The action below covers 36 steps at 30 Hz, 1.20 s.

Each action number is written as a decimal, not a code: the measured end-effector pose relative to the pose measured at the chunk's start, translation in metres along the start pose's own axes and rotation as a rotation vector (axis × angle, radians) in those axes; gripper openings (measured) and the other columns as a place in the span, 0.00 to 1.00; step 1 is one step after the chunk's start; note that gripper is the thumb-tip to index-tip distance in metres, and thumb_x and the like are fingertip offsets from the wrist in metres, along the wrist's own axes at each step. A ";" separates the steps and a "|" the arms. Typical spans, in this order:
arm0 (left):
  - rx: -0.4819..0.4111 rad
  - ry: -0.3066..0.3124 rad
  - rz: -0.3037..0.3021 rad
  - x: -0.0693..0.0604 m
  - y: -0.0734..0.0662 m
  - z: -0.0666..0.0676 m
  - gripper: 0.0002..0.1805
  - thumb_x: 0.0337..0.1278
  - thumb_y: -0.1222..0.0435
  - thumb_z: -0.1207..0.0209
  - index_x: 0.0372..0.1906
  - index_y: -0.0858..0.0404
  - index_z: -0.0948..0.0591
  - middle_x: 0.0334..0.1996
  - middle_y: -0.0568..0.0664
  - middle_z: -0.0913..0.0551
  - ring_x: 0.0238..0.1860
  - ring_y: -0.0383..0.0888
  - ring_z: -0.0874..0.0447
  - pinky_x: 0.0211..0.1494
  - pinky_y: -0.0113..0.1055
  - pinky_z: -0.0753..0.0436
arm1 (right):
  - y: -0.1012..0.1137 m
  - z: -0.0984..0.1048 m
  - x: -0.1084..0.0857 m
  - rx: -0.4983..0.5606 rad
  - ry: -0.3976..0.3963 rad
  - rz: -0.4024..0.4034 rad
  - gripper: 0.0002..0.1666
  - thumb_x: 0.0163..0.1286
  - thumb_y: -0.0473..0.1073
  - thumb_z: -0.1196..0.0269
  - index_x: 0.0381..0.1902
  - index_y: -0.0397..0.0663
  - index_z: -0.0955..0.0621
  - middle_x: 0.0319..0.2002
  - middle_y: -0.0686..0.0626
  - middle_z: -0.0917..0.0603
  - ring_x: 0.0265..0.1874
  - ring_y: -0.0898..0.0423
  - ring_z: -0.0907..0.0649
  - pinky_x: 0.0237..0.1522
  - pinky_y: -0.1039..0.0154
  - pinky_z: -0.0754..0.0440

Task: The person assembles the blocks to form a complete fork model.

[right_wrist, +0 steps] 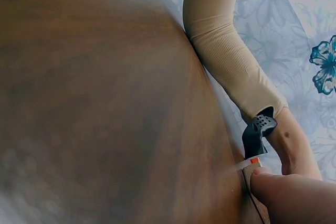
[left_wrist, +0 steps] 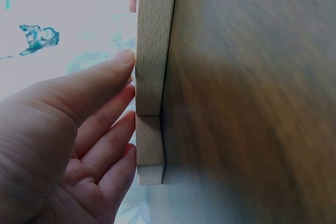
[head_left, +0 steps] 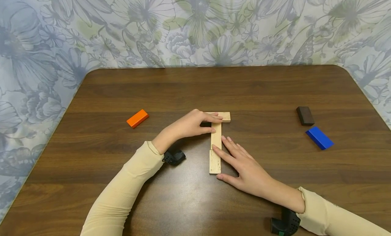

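Observation:
Three pale wooden blocks lie end to end in a T on the table: a crosswise top block (head_left: 226,116), a middle block (head_left: 216,138) and a lower block (head_left: 215,164). My left hand (head_left: 195,122) rests its extended fingers on the top block, its thumb touching the middle block. In the left wrist view, the left hand (left_wrist: 89,129) has its fingertips against the blocks. My right hand (head_left: 247,168) is spread, index fingertip where the middle and lower blocks meet, thumb by the lower block's near end. In the right wrist view, only its thumb (right_wrist: 273,190) shows clearly.
An orange block (head_left: 137,118) lies to the left on the brown wooden table (head_left: 122,90). Over on the right are a dark brown block (head_left: 305,116) and a blue block (head_left: 319,138). A flower-patterned wall covering (head_left: 195,29) stands behind the far edge.

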<state>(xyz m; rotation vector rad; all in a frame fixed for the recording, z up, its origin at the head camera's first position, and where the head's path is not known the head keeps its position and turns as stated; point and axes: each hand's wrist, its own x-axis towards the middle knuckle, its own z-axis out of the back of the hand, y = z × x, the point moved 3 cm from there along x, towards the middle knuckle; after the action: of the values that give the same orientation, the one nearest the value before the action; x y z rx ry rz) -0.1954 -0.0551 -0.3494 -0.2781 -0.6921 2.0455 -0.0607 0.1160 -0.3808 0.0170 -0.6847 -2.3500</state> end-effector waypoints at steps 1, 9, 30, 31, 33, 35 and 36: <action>0.000 0.000 -0.001 0.000 0.000 0.000 0.21 0.58 0.65 0.38 0.57 0.62 0.21 0.58 0.50 0.25 0.62 0.42 0.34 0.62 0.31 0.37 | 0.000 0.000 0.000 0.003 0.002 0.004 0.43 0.64 0.61 0.41 0.73 0.62 0.43 0.73 0.46 0.54 0.70 0.51 0.53 0.66 0.48 0.51; 0.002 -0.003 0.002 0.001 0.000 0.002 0.21 0.58 0.64 0.38 0.57 0.62 0.21 0.58 0.50 0.26 0.62 0.42 0.34 0.62 0.31 0.36 | -0.001 0.002 0.000 -0.003 -0.001 0.024 0.39 0.65 0.60 0.41 0.72 0.62 0.39 0.73 0.45 0.53 0.70 0.51 0.52 0.66 0.48 0.51; 0.017 0.007 0.015 0.000 -0.001 0.001 0.22 0.58 0.64 0.38 0.58 0.61 0.22 0.58 0.49 0.26 0.63 0.42 0.34 0.63 0.31 0.38 | -0.013 0.020 0.001 0.164 0.007 -0.074 0.45 0.67 0.56 0.41 0.75 0.60 0.49 0.73 0.49 0.53 0.70 0.53 0.53 0.64 0.43 0.48; 0.017 0.006 0.016 0.000 -0.001 0.001 0.22 0.58 0.64 0.38 0.58 0.61 0.22 0.58 0.49 0.26 0.63 0.42 0.34 0.63 0.31 0.38 | -0.015 0.025 0.001 0.164 -0.003 -0.084 0.44 0.67 0.56 0.41 0.74 0.59 0.49 0.73 0.49 0.53 0.70 0.53 0.53 0.63 0.42 0.47; 0.020 0.002 0.014 0.000 -0.001 0.001 0.21 0.58 0.63 0.38 0.58 0.62 0.22 0.58 0.49 0.26 0.62 0.42 0.34 0.63 0.31 0.39 | -0.022 0.035 0.001 0.159 -0.026 -0.104 0.43 0.68 0.53 0.41 0.74 0.58 0.47 0.73 0.49 0.52 0.70 0.53 0.52 0.62 0.40 0.45; 0.021 -0.005 0.006 0.001 -0.001 0.001 0.21 0.58 0.63 0.38 0.57 0.63 0.21 0.58 0.49 0.26 0.62 0.43 0.34 0.63 0.30 0.39 | -0.031 0.048 0.001 0.144 -0.066 -0.117 0.42 0.68 0.51 0.40 0.74 0.58 0.46 0.73 0.50 0.51 0.70 0.51 0.50 0.60 0.39 0.43; 0.019 -0.008 -0.001 0.001 -0.002 0.001 0.20 0.58 0.64 0.38 0.56 0.63 0.21 0.57 0.50 0.25 0.62 0.43 0.33 0.63 0.30 0.39 | -0.036 0.055 0.000 0.140 -0.089 -0.118 0.41 0.68 0.49 0.40 0.74 0.58 0.45 0.73 0.50 0.50 0.70 0.50 0.49 0.60 0.39 0.42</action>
<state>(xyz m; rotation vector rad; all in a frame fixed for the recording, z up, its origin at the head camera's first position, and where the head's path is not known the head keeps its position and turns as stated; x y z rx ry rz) -0.1952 -0.0541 -0.3475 -0.2584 -0.6773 2.0520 -0.0936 0.1645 -0.3505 0.0147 -0.9139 -2.4220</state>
